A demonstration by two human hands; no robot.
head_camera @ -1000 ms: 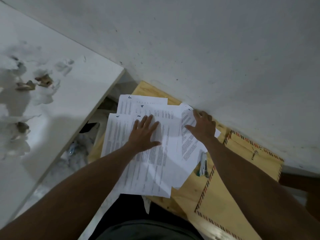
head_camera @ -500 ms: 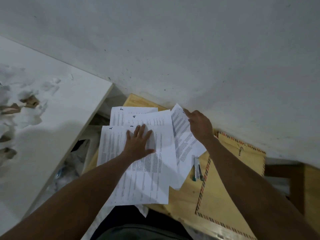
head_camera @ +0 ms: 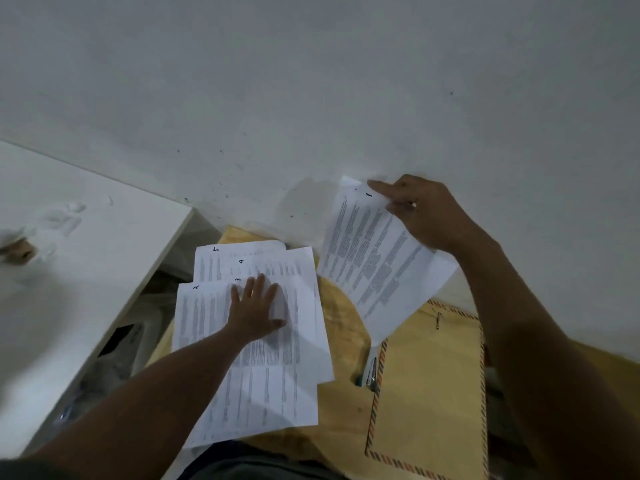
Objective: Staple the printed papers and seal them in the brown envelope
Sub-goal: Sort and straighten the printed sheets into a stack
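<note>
Handwritten "1" on lifted sheet (head_camera: 377, 268)

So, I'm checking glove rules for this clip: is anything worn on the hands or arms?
No gloves. The left hand and right hand are bare, and both forearms show no sleeves. A small pale spot on one right finger might be a ring; too blurred to tell.

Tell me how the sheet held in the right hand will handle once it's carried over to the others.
Sheet marked 1 looks thin and light; gripped by the right hand at one corner, it will likely droop and flutter. It probably creases easily.
</note>
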